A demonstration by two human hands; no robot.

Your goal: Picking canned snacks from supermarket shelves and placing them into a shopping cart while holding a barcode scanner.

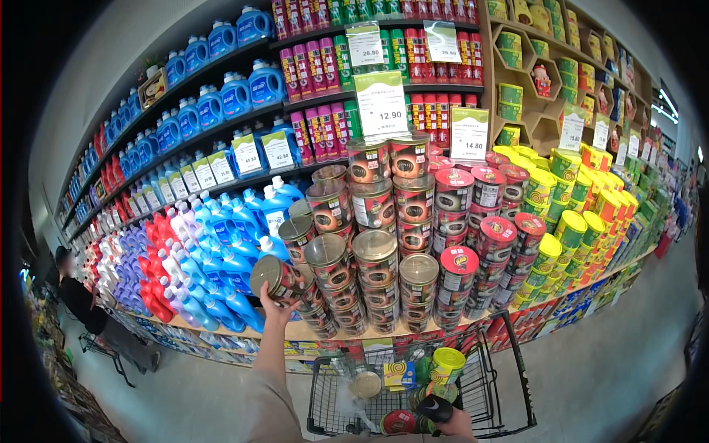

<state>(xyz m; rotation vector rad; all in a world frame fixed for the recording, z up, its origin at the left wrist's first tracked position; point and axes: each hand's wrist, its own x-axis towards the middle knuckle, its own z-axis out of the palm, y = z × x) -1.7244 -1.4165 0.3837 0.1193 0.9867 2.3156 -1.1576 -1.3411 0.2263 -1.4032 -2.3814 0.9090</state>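
My left hand [281, 311] is wrapped around a tilted mosquito-coil tin [271, 275] with a clear-looking lid, at the left end of the stacked black-and-red tins [378, 248]. Low in the view, my right hand [458, 426] grips a black object [436, 409] with a white mark; its exact kind is unclear. That hand is over the near side of a black wire shopping cart [512, 360]. Inside the cart lie a yellow-lidded green tin [448, 362], a yellow-and-blue box [399, 375], a gold-lidded tin [366, 384] and a red-lidded tin [399, 422].
Blue detergent bottles [224, 271] crowd the display left of the tins. Red-lidded tins [459, 261] and yellow-lidded tins [548, 246] stand to the right. Price cards [380, 105] rise above the stacks. Another person [83, 304] stands at far left beside a cart.
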